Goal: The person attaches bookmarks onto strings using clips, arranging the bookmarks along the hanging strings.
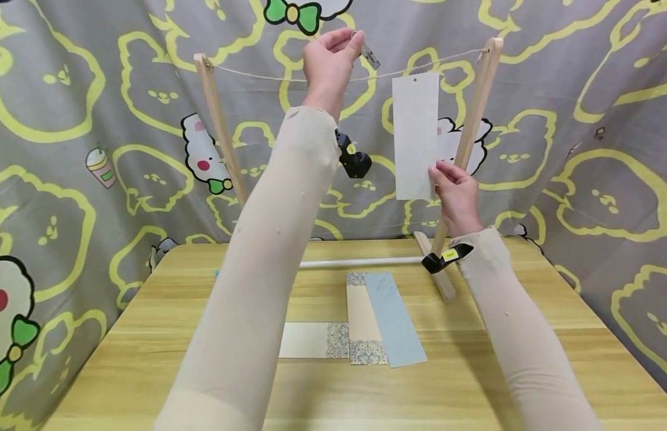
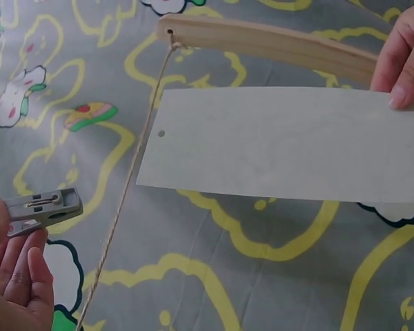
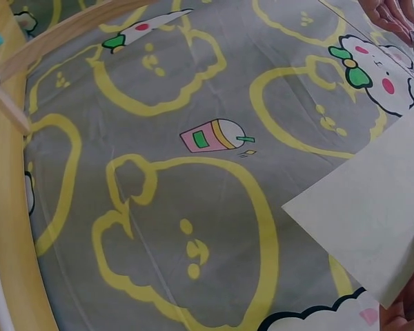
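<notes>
My left hand is raised at the string and pinches a grey clothespin between thumb and fingers. In the head view the clothespin points down to the right, just above the string. With thumb and fingertips, my right hand holds a plain white bookmark-shaped card by its lower right edge. The card hangs upright, its small punched hole at the top, close below the string near the right post. In the right wrist view only a corner of the card and part of the hand show.
Two wooden posts carry the string, with a white rod low between them. On the wooden table lie a cream patterned card, a beige patterned one and a light blue one. A printed curtain hangs behind.
</notes>
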`<state>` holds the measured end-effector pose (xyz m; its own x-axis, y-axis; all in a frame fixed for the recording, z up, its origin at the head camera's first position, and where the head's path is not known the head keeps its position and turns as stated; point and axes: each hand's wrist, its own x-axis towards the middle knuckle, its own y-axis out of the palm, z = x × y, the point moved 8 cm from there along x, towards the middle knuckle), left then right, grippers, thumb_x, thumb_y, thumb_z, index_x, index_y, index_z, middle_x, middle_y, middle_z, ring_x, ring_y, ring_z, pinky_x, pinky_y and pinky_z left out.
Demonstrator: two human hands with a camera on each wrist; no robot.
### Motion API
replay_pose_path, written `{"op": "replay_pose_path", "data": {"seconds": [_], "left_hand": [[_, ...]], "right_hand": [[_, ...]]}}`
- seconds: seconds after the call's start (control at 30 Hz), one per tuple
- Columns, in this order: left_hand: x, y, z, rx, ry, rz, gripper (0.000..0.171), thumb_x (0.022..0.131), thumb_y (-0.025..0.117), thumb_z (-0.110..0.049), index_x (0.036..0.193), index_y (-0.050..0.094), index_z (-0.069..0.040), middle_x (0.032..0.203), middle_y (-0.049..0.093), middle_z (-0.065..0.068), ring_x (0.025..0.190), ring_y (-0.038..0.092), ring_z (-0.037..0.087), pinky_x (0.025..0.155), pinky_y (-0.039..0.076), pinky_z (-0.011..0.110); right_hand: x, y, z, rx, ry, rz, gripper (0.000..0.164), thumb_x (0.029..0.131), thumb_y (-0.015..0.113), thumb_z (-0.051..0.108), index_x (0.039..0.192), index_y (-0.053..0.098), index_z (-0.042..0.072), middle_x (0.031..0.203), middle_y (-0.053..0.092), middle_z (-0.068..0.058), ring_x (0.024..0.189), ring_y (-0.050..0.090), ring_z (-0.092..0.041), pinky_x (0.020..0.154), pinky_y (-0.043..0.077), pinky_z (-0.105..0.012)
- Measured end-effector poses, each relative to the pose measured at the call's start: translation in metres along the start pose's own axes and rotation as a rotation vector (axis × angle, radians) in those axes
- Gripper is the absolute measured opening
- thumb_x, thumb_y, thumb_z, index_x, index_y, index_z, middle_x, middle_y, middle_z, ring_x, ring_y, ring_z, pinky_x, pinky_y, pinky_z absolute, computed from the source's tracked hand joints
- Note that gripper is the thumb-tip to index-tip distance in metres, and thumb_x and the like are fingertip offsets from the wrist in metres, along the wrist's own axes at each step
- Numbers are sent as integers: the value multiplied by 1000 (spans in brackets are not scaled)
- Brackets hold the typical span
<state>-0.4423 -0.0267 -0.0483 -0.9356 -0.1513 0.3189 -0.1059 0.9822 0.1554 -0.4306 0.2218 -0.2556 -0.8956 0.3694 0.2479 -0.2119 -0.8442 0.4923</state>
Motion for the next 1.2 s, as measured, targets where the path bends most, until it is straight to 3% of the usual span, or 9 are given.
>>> {"op": "replay_pose_path", "data": {"seconds": [0.27,0.67,0.93,1.2], "left_hand": [[-2,4,-2,20,10,-2,23,85,69,-18,106,69,-11,97,66,-4,83,61,1,72,46,8],[-6,9,-6,-2,42,-57,21,84,69,-19,103,70,-11,94,67,-4,81,62,1,69,45,7],[-6,10,-4,53,51,-113,19,83,69,-23,100,71,-14,92,68,-6,81,62,-1,67,44,8],[-3,24,1,129,48,-117,17,83,70,-27,98,72,-18,90,68,-10,80,59,-2,69,42,8]], "right_hand": [[-3,0,2,2,-9,-10,14,81,72,-1,79,74,13,73,68,3,60,57,-5,50,41,-15],[-7,2,4,10,-7,-22,16,81,71,-3,78,73,13,72,68,3,59,55,-5,49,40,-15],[-8,9,6,6,-13,8,16,82,70,-2,77,72,13,72,68,3,60,55,-6,51,41,-15],[-6,10,9,-4,-47,1,20,83,68,-4,76,72,14,69,66,4,56,51,-5,49,36,-15]]}}
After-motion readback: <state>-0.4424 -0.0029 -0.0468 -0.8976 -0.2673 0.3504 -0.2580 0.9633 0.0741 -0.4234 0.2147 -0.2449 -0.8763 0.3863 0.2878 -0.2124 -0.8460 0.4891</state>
